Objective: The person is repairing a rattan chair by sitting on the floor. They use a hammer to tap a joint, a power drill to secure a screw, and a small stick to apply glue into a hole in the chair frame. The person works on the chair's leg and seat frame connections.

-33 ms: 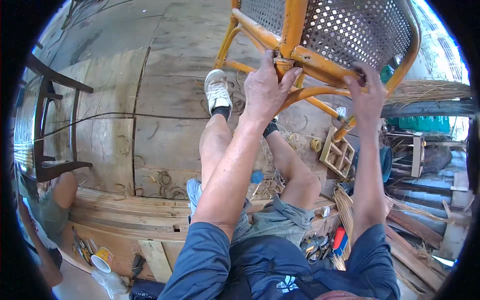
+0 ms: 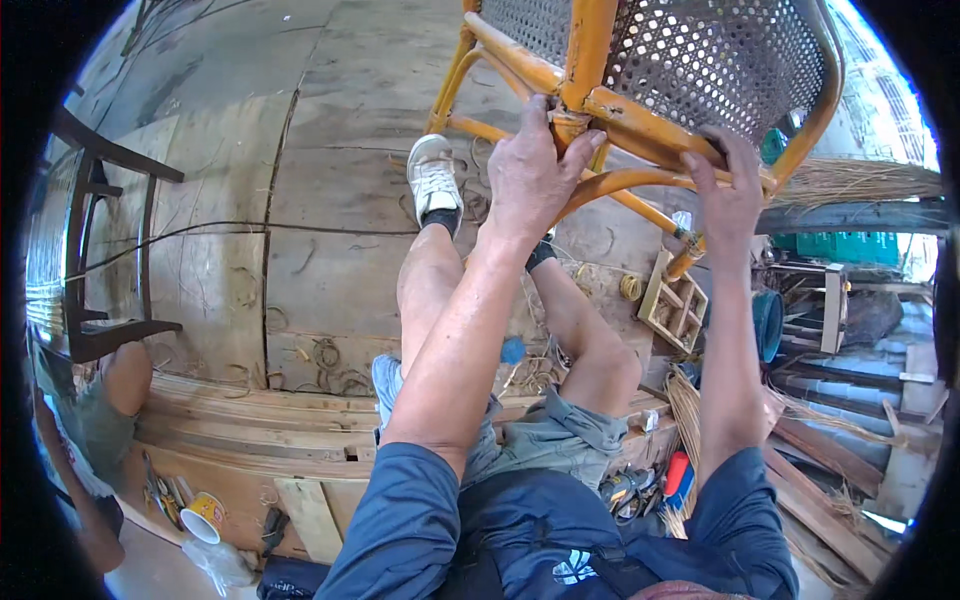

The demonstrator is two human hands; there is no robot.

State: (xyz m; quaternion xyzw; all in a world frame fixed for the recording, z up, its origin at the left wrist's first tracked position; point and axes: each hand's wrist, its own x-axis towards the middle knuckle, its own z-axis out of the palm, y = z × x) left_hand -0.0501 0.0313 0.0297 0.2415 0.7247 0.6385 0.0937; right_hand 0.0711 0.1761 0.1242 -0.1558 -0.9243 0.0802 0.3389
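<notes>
An orange rattan chair frame point(image 2: 640, 115) with a perforated woven cane panel point(image 2: 700, 55) stands tilted in front of me. My left hand point(image 2: 535, 175) is closed around a joint where an upright post meets the frame's rails. My right hand point(image 2: 728, 195) grips the orange rail further right, fingers curled over its top edge. My bare legs stretch out under the chair, and my left foot in a white sneaker point(image 2: 433, 180) rests on the plywood floor point(image 2: 330, 120) beside a chair leg.
A dark wooden chair point(image 2: 100, 250) stands at the left, with another person point(image 2: 95, 430) below it. A paper cup point(image 2: 205, 518) and tools lie by wooden planks point(image 2: 250, 415). At the right are a small wooden frame point(image 2: 675, 305), red-handled tools point(image 2: 678, 475) and cane bundles point(image 2: 850, 182).
</notes>
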